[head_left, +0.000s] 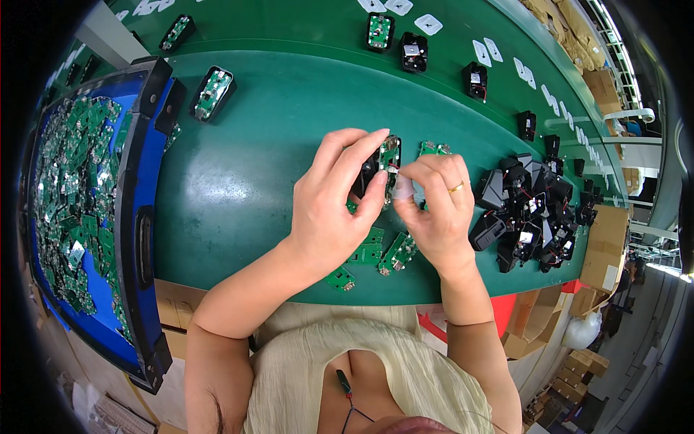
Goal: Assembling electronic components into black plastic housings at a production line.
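Observation:
My left hand (340, 188) is closed around a black plastic housing (369, 172), tilted on its side above the table. A green circuit board (390, 153) stands at the housing's open face. My right hand (439, 206) is pinched at the board's right edge, beside a small whitish and reddish spot that may be a wire connector. Its fingertips hide what they hold. A pale cover wraps one fingertip, and a ring sits on another finger. Loose green boards lie under and around my hands, among them one board (397, 253) below and another (434, 148) behind.
A blue bin (148, 239) heaped with circuit boards stands at the left. Black housings (524, 210) pile up on the right. One housing with a board (213, 94) rests at the back left. Along the far green strip (303, 29) sit several housings and white pieces. Cardboard boxes (606, 246) stand at right.

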Demonstrator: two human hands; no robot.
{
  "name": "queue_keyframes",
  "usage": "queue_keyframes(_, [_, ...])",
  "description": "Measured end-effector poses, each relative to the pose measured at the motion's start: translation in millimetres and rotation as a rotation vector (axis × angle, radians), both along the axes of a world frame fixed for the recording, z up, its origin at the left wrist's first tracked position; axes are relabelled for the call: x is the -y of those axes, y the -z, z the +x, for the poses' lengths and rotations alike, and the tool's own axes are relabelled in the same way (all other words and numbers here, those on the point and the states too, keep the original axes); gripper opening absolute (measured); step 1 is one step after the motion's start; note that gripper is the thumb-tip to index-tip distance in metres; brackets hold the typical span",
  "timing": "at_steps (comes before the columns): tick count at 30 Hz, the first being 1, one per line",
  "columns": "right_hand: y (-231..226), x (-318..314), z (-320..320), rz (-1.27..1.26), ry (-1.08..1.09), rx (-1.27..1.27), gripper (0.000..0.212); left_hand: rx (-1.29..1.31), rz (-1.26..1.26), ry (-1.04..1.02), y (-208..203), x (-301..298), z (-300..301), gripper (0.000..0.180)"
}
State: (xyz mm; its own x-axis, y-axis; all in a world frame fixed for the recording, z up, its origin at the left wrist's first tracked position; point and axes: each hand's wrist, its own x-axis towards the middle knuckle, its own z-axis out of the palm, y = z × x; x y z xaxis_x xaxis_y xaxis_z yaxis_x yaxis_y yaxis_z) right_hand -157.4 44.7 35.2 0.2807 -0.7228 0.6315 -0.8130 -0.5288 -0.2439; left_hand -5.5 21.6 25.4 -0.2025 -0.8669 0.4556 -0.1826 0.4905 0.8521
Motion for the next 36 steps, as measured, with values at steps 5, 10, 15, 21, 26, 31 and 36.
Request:
queue_keyframes(5, [2,0,3,-0.035,0.016,-0.015,0.029,0.046,-0.078,-0.036,1,-2,-1,0.039])
queue_keyframes(10, [0,-2,8,-0.055,0.050,-0.062,0.028,0.092,-0.196,-0.083,4,-2,-3,0.041])
queue_keyframes(15, [1,-1,9,-0.064,0.045,-0.089,0.027,0.093,-0.213,-0.083,5,-2,-2,0.040])
queue_keyframes(21, [-2,0,4,-0.064,-0.017,-0.078,0.027,-0.063,-0.012,-0.045,2,-3,-1,0.038])
queue_keyframes(26, [-5,-7,1,0.260,0.094,0.508,0.038,-0.406,0.329,0.103,7,-1,-3,0.034])
queue_keyframes(31, [1,-10,3,0.814,-0.139,1.078,0.038,-0.351,0.275,0.181,9,-3,-3,0.033])
queue_keyframes(36, [-2,-6,13,0.839,-0.068,1.117,0.032,-0.328,0.219,0.163,9,-4,-3,0.033])
